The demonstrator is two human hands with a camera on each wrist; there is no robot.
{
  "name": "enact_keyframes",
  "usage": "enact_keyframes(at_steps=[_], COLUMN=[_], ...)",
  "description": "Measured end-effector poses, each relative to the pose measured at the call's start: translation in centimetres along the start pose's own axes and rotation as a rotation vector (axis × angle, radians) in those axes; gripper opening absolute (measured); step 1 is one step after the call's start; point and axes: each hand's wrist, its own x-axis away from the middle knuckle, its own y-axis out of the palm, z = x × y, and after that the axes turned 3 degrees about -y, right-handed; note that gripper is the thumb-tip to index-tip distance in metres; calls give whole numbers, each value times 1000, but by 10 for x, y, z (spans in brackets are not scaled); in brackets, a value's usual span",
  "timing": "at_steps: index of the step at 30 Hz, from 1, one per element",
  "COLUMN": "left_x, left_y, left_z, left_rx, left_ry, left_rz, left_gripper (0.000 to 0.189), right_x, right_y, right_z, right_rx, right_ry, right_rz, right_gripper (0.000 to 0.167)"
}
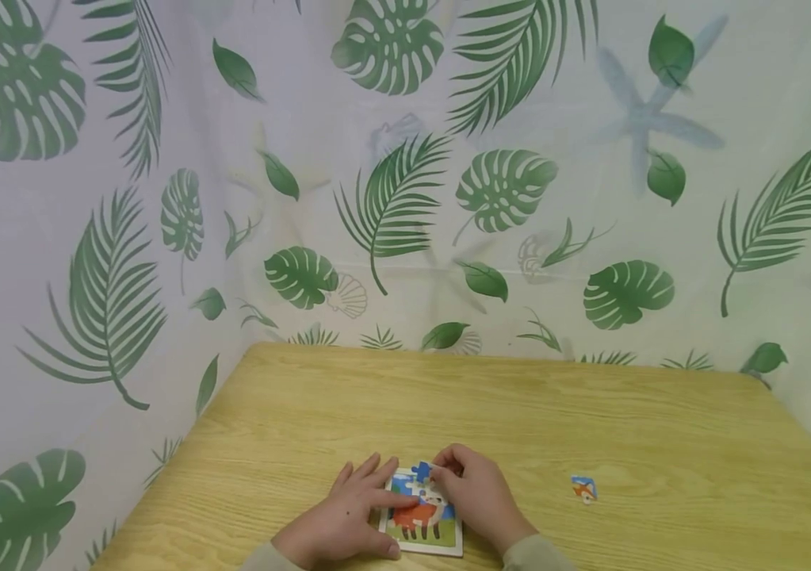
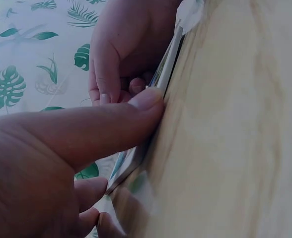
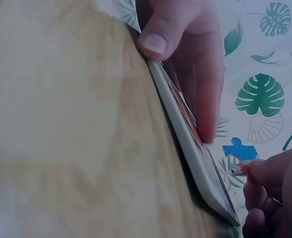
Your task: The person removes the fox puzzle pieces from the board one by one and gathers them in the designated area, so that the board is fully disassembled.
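A framed jigsaw puzzle with a picture of a red-orange animal on green ground lies on the table in the head view. My left hand rests over its left side, fingers spread and the index finger straight across the picture. In the left wrist view the left thumb touches the puzzle's near edge. Between thumb and fingers, my right hand pinches a blue puzzle piece above the puzzle's top part. An orange and white patch with an eye shows on that piece; my fingertips cover some of it.
A loose puzzle piece in blue, orange and white lies on the wooden table, to the right of my right hand. Behind and left of the table hangs a leaf-patterned curtain.
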Motion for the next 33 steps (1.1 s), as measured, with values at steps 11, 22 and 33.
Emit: enact_keyframes(at_steps=[11, 22, 33], left_x=[1, -1, 0], left_y=[3, 1, 1], left_z=[-2, -3, -2], left_rx=[29, 62, 72], left_ry=[-21, -34, -12], left_rz=[19, 11, 14], left_gripper=[69, 73, 74], right_x=[0, 2, 2], right_y=[-23, -61, -95], right_z=[2, 17, 39], right_rx=[60, 121, 182], right_ry=[-8, 36, 7], right_rz=[-10, -59, -48], right_gripper=[6, 8, 8])
